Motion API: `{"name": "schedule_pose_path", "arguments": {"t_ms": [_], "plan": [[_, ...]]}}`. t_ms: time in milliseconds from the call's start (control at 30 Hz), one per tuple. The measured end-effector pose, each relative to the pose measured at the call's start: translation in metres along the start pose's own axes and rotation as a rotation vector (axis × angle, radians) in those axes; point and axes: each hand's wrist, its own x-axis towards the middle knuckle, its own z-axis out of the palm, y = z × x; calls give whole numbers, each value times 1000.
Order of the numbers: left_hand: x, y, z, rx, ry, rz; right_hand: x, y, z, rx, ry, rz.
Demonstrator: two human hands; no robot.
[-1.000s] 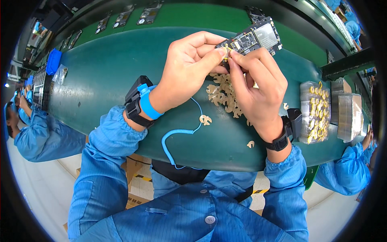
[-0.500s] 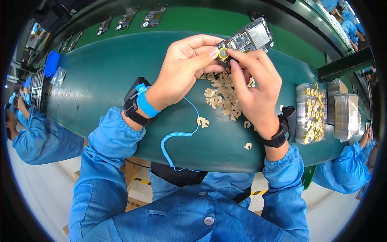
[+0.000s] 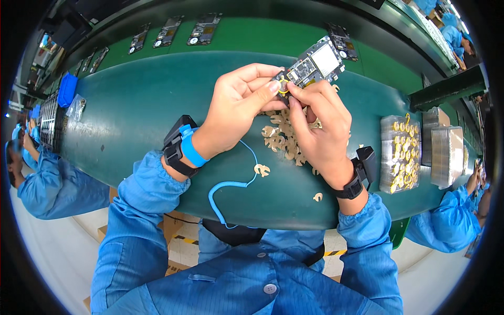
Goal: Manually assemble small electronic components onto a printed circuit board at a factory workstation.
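A dark circuit board (image 3: 304, 72) with a large silver shield plate is tilted up above the green work surface (image 3: 131, 121). My left hand (image 3: 239, 100) is closed on its lower left end, thumb on top. At that end lies a round coin cell (image 3: 283, 86) with a yellow rim. My right hand (image 3: 324, 118) is closed in a pinch there, forefinger at the cell's right edge and thumb by the board's lower edge. The right fingers partly cover the board. Below both hands spreads a pile of small beige notched pieces (image 3: 281, 137), partly hidden by my right hand.
A clear tray (image 3: 386, 178) of yellow-rimmed coin cells stands at right, beside stacked clear trays (image 3: 446, 157). More circuit boards (image 3: 205, 29) lie along the far green strip. A blue coiled cord (image 3: 226, 185) runs below my left wrist. A blue bin (image 3: 67, 89) stands far left.
The board and both hands sit slightly lower and further left in the picture, and the whole surroundings have shifted down somewhat too. Both hands keep their hold at the coin cell end.
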Motion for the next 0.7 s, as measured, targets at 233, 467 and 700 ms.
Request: {"name": "schedule_pose_path", "arguments": {"t_ms": [233, 467, 700], "plan": [[3, 7, 6, 31, 59, -47, 1, -1, -1, 29, -5, 27], [0, 3, 4, 27, 85, -74, -2, -2, 2, 14, -8, 30], [0, 3, 5, 77, 92, -50, -3, -2, 3, 14, -9, 25]]}}
